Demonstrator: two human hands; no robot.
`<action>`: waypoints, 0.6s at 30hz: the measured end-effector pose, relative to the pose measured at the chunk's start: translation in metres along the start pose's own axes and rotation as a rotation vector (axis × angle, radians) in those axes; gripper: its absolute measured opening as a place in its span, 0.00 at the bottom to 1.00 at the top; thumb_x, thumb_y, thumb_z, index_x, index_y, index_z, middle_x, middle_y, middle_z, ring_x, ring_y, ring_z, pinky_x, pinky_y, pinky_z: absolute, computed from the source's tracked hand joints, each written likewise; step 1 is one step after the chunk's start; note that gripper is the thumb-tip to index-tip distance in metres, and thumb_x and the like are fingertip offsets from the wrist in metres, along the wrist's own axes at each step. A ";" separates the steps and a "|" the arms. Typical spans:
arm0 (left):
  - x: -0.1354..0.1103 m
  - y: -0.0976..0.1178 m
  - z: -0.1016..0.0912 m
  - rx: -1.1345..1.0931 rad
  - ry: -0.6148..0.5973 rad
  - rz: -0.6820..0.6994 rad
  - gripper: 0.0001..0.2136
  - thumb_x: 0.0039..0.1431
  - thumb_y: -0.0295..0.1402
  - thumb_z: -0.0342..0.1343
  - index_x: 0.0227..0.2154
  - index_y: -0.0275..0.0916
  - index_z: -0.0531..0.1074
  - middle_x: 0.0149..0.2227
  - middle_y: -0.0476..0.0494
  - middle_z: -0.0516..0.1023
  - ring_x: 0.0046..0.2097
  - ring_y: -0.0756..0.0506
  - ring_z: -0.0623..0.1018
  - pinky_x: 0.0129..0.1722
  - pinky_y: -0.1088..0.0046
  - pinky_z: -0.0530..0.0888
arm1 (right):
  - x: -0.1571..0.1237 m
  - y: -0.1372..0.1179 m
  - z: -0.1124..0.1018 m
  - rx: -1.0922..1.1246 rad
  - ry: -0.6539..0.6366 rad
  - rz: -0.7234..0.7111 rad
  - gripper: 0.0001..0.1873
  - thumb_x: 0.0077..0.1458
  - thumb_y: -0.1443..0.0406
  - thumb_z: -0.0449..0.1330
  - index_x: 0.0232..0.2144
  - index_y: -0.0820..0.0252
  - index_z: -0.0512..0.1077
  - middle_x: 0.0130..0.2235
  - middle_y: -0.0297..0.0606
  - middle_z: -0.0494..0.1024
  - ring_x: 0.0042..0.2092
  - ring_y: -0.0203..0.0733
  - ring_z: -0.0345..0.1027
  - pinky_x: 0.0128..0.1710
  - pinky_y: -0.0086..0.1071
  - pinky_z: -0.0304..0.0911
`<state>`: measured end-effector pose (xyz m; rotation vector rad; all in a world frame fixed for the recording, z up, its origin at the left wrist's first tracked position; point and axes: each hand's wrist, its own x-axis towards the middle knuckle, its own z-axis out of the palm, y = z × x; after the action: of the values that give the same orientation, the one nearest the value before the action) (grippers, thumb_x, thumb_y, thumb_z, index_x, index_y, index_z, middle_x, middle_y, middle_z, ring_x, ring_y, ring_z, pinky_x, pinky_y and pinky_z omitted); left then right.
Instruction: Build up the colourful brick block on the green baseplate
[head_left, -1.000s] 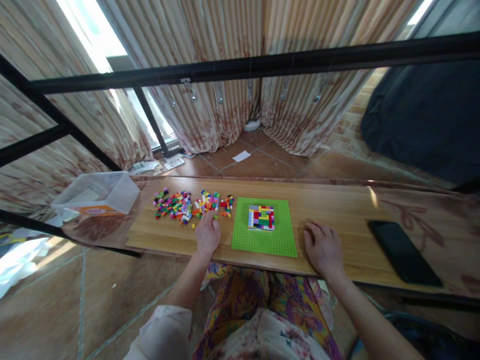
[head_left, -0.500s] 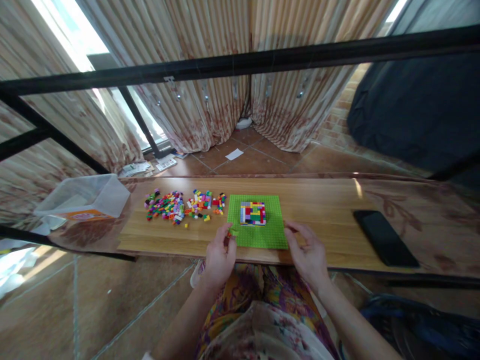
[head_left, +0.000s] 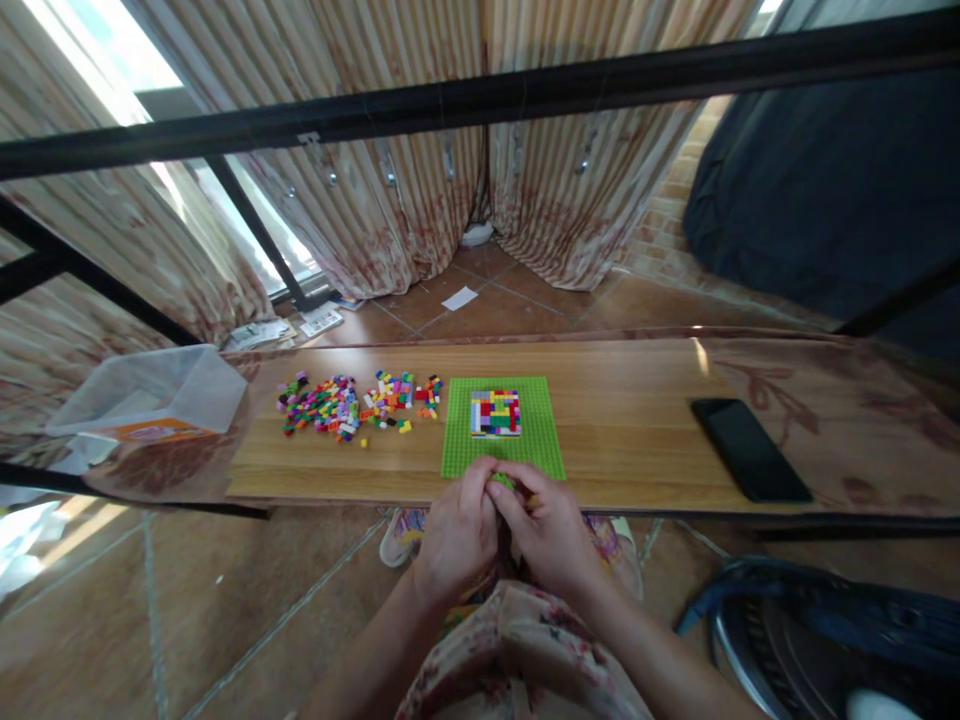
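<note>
My left hand (head_left: 459, 530) and my right hand (head_left: 553, 530) meet just in front of the green baseplate (head_left: 540, 455), fingers closed together. Between the fingertips shows a small green toy brick (head_left: 502, 481); most of it is hidden, and both hands grip it. On the baseplate stands a low rectangular build of multicoloured bricks (head_left: 495, 413), just beyond my hands. Left of the baseplate, loose bricks (head_left: 330, 405) lie in heaps, with a single yellow brick (head_left: 364, 442) apart in front.
The wooden board (head_left: 622, 420) lies on a cloth-covered bench. A black phone (head_left: 750, 450) rests at the right. At the left end stands a clear plastic box (head_left: 187, 395) with an orange label. A black metal rail (head_left: 420, 103) crosses before the curtains.
My hands, apart at the baseplate's two sides before, have come together at its front edge. My right hand, empty earlier, now closes on the green brick with my left.
</note>
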<state>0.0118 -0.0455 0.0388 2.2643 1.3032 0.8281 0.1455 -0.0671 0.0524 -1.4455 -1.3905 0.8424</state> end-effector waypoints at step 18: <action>-0.009 -0.008 0.008 -0.421 -0.026 -0.283 0.16 0.65 0.35 0.45 0.54 0.39 0.66 0.33 0.45 0.79 0.35 0.47 0.79 0.40 0.70 0.74 | 0.009 0.034 -0.014 0.403 0.228 0.342 0.19 0.45 0.53 0.65 0.33 0.61 0.78 0.24 0.35 0.76 0.25 0.36 0.66 0.26 0.30 0.63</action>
<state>0.0083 -0.0494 0.0257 1.7146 1.2603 0.8699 0.1711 -0.0576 0.0265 -1.4234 -0.7597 1.0650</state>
